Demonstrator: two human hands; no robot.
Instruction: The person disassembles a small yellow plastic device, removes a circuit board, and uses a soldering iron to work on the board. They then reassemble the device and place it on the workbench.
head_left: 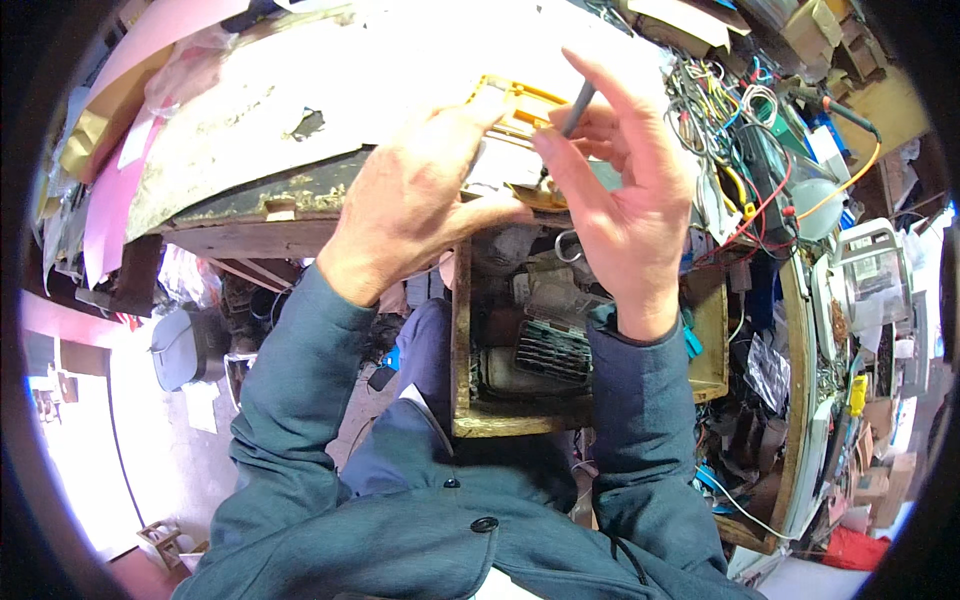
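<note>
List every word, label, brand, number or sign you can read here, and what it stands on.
No text is legible.
Yellow piece at the left hand: any marking too small or washed out.
Dark tool in the right hand: no lettering visible.
Clear container, far right: too blurred to read.

Washed-out glare across the bench top (330, 70), dark curved fisheye edges.

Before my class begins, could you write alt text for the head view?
A person's left hand holds a yellow frame, and the right hand a slim dark tool close to it. Below is a cluttered wooden drawer; tangled wires lie at right.
</note>
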